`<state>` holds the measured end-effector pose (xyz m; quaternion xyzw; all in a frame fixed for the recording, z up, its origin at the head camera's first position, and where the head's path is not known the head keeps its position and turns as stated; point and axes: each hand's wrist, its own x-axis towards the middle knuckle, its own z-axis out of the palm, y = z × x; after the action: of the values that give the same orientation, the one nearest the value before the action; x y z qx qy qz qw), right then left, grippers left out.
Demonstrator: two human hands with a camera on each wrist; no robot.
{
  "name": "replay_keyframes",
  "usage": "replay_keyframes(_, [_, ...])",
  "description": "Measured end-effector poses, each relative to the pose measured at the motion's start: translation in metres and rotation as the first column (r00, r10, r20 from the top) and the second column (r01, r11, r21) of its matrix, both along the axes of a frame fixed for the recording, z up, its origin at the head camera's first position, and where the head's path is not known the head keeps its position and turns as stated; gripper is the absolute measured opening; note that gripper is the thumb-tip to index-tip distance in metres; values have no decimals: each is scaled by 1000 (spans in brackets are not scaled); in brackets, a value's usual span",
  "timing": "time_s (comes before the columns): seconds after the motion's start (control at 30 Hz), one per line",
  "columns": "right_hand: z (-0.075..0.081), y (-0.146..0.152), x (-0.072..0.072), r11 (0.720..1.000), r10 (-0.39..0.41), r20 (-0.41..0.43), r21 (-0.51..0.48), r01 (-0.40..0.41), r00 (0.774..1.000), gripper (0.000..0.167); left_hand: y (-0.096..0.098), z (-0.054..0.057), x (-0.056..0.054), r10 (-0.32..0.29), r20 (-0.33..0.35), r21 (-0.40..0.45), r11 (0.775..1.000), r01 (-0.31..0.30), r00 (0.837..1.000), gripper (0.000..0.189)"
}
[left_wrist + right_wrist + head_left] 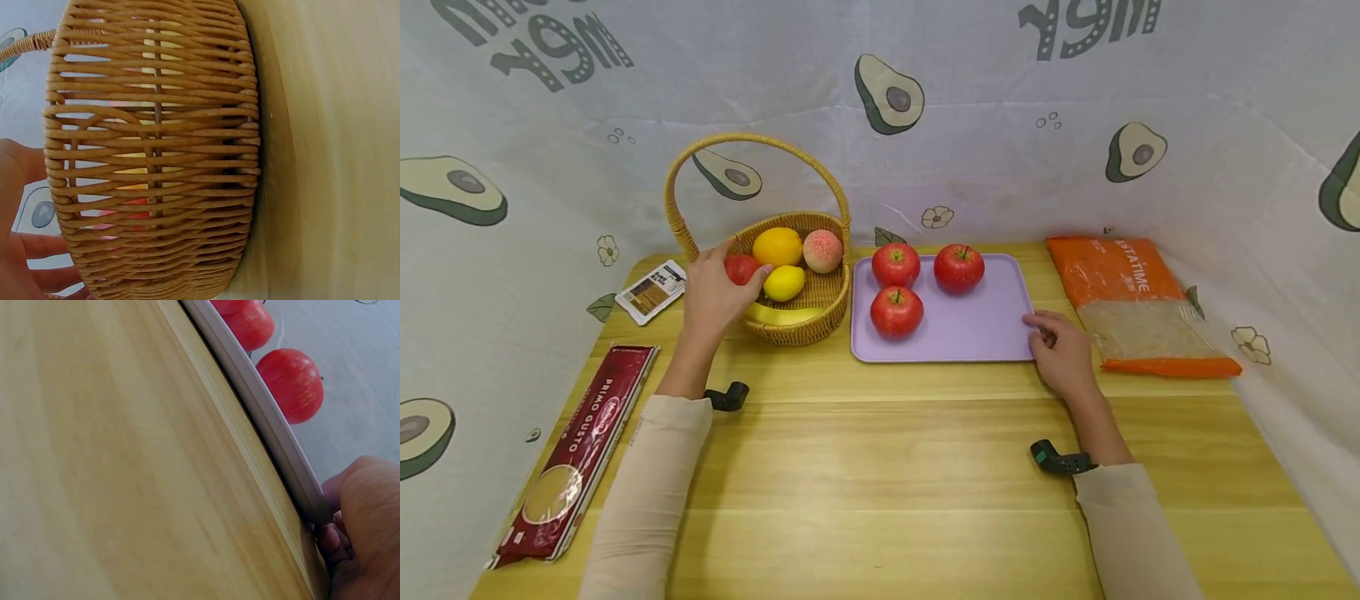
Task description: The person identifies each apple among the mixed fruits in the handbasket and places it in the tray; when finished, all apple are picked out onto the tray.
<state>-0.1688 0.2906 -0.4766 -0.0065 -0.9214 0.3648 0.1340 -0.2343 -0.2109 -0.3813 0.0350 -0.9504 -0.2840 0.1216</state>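
Note:
My left hand [715,287] reaches over the left rim of a wicker basket [801,333], thumb and fingers spread around a partly covered red fruit [741,268]. In the left wrist view, the basket wall [156,137] hides the fingertips. Beside the red fruit lie an orange [778,247], a peach [823,252], a lemon [785,283] and a banana [784,316]. With thumb and curled fingers, my right hand [1063,354] pinches the right edge of a lilac tray [977,333]. Three red apples [897,312] sit on the tray, toward its left and back.
A dark red packet [583,450] lies along the table's left side, with a small white pouch [653,292] behind it. An orange bag with a see-through window [1138,304] lies right of the tray. The basket's tall handle [756,137] arches above the fruit. A printed cloth stands behind.

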Motion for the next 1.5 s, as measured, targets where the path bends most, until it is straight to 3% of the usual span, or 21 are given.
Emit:
replay_keyframes(0.47, [0,1,1,1000,-2,6,-21,2,1000,30,-2,-9,-8,49,14,-79,996,-47,999,77])
replay_keyframes(0.67, [-3,2,0,1000,0,7,-11,0,1000,30,1,-13,-12,83,25,-150,986,-78,996,69])
replay_keyframes(0.97, [-2,2,0,1000,1,12,-8,-1,1000,31,4,-16,-18,78,17,-208,975,-73,997,64])
replay_keyframes(1.27, [-1,2,0,1000,2,12,-5,-2,1000,31,7,-15,-21,66,99,-277,960,-36,993,70])
replay_keyframes(1.5, [0,2,-1,1000,6,30,-8,-6,1000,32,5,-17,-19,45,64,-213,977,-31,997,73])
